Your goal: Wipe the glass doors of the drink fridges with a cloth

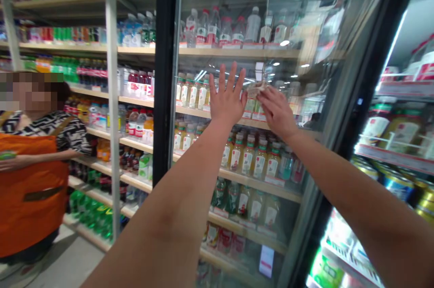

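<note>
In the head view, my left hand [226, 98] is raised against the glass door [305, 21] of a drinks cooler, palm forward and fingers spread. Beside it, my right hand [276, 109] is closed on a small crumpled, pale cloth [255, 89], pressed to the glass at about the same height. Part of the cloth is hidden under the fingers. Behind the pane stand rows of pale yellow drink bottles [248, 154] on wooden shelves, and clear bottles [213, 25] higher up. Reflections lie across the glass.
At the left, a person in an orange apron [30, 188] stands near open drink shelves [135, 98]. The door's black frame [166, 66] runs upright left of my hands. A second cooler section with cans [396, 184] is at the right.
</note>
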Demonstrator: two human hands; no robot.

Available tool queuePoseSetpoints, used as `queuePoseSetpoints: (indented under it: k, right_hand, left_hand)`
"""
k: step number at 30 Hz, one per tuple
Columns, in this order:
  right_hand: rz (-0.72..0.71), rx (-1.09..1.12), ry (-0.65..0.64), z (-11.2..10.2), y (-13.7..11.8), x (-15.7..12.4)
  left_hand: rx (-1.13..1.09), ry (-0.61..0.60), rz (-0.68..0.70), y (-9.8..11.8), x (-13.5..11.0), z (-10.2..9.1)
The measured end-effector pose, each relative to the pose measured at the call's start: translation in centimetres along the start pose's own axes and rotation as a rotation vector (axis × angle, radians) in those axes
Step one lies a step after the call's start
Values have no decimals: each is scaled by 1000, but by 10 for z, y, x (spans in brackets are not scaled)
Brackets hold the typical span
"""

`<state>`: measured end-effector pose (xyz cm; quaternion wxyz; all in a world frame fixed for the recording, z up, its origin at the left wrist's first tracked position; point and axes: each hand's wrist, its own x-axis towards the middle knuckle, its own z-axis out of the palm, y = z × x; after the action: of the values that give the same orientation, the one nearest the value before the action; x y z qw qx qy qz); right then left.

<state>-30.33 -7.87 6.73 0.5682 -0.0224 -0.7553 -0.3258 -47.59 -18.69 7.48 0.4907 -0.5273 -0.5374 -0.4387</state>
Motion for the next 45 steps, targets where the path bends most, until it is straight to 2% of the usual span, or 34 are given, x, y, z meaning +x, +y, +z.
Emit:
queuePoseSetpoints:
  k: [5,6,8,13,16,18,21,23,24,27,29,31,33,35,36,38,40,41,45]
  right_hand:
    - [409,13,397,-25,45,28]
    - [448,-7,457,-30,53,35]
    - [437,-78,513,-36,58,44]
    - [306,-221,316,-20,30,40]
    - [199,-149,241,-10,18,30]
    - [154,-62,198,-11,23,29]
    - [237,-30,225,-16,35,29]
    - [291,-63,266,-15,34,25]
    - [273,-70,253,-13,30,22]
    - [95,-13,70,-5,13,10]
    - [24,27,-35,-6,13,6]
    - [91,0,-2,-10,23,8]
    - [226,-70,126,-14,31,10]
    - [287,-129,200,-14,26,7]
    - [255,-134,173,-12,19,3]
    - [109,-97,19,-8,6,-4]
    - [16,-50,-93,-8,6,-8]
    - [40,-50,-83,-10,11,-8]
    - [369,-143,191,-17,36,-4]
  left_hand:
    - [8,20,9,1,0,1]
    - [18,27,17,0,0,1]
    - [27,37,25,0,0,2]
    - [5,31,14,1,-1,2]
    - [-14,14,8,1,0,0]
    - [-12,6,10,0,0,0]
    - [-3,14,10,-1,-1,0]
    - [-7,20,9,-1,-1,1]
    - [-15,21,8,-1,-1,1]
    - [-36,24,5,-2,-1,2]
    - [-39,26,1,-2,0,2]
    - [-38,25,-5,-2,0,2]
    - [-41,22,-8,-2,0,2]
    - [-47,23,-6,-2,0,2]
    - [-49,24,-2,-2,0,3]
    - [-44,26,1,-1,0,3]
    - [-37,21,-5,-1,0,2]
    - [-37,18,-10,-1,0,1]
    - [-37,11,-8,1,0,-2]
